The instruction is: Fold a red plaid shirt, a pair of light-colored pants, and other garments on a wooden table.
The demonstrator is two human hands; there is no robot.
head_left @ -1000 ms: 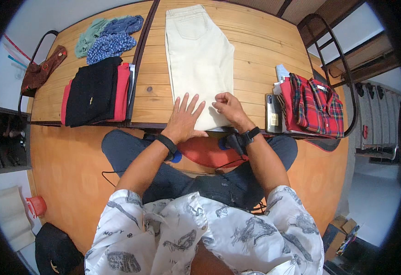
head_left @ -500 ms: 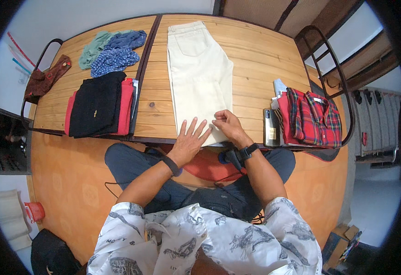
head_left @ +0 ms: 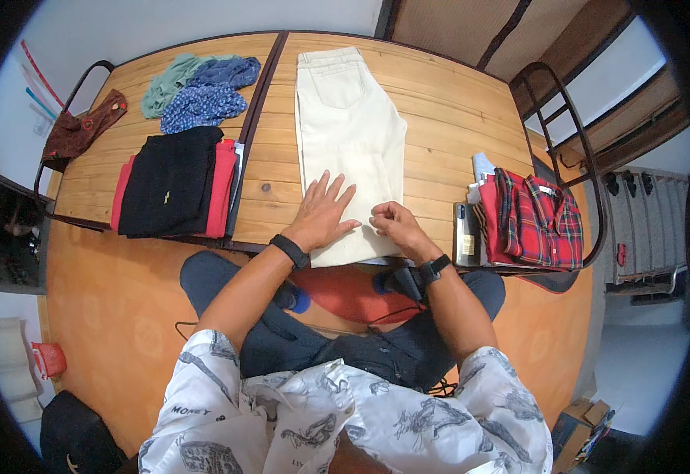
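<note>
A pair of cream trousers point(head_left: 350, 150), folded lengthwise, lies on the wooden table with its waistband far from me and the hems at the near edge. My left hand point(head_left: 323, 216) rests on the lower legs, palm down and fingers spread. Close to its right, my right hand point(head_left: 402, 231) is over the legs near their right edge, with its fingers curled and the thumb against them. Whether cloth or anything else is pinched between those fingertips is hidden.
A stack of folded clothes with a black top garment point(head_left: 167, 183) is at left, crumpled blue and green clothes point(head_left: 203, 91) behind it. A brown patterned cloth point(head_left: 84, 130) hangs over the left rail. At right are a folded red plaid shirt point(head_left: 541, 225) and a phone point(head_left: 465, 233).
My left hand has slid away from me up the trouser legs from near the hems. The right hand keeps its curled shape near the right edge. The view has shifted slightly.
</note>
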